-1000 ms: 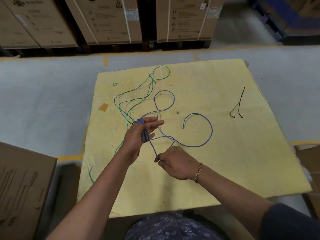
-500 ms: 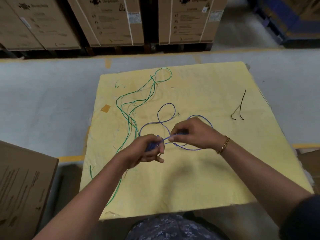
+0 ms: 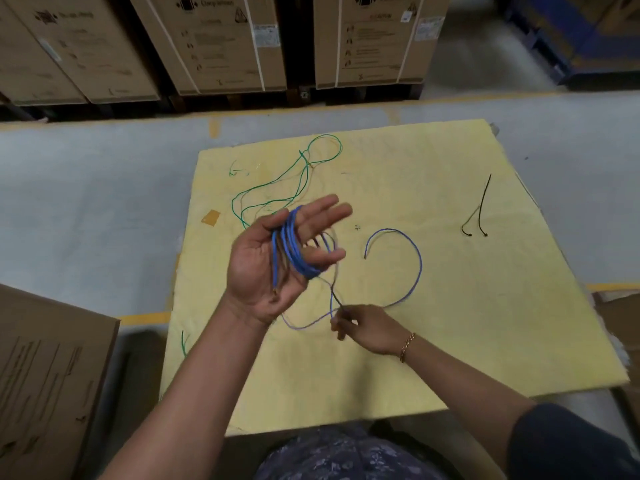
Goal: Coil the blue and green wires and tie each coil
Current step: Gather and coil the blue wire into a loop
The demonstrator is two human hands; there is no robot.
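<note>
Grey warehouse floor (image 3: 86, 202) lies on all sides of the yellow-covered table (image 3: 450, 323), with a broad bare strip beyond its far edge and along its left side. Large strapped cartons (image 3: 214, 46) line the back; they carry printed symbols and white labels, but the writing is too blurred to read. A blue rack (image 3: 571, 39) fills the far right corner, and another carton (image 3: 48, 375) crowds the near left, close to the left forearm. Over the table's left-centre the left hand (image 3: 263, 265) is raised palm-up, its grip loose with the fingers stretched out almost straight, and the blue wire (image 3: 292, 244) is wound in several turns round them. From that coil the wire drops to the right hand (image 3: 367, 329), whose grip is closed, fingertips pinching the strand just above the cloth. The rest sweeps out in one wide loop toward the table's middle, its free end lying apart. A bracelet (image 3: 407, 346) sits on the right wrist. Behind the left hand the green wire (image 3: 340, 147) sprawls uncoiled from the far edge toward the near left edge. Two black cable ties (image 3: 482, 209) lie well apart on the right, and a tan tape patch (image 3: 211, 217) marks the left border.
</note>
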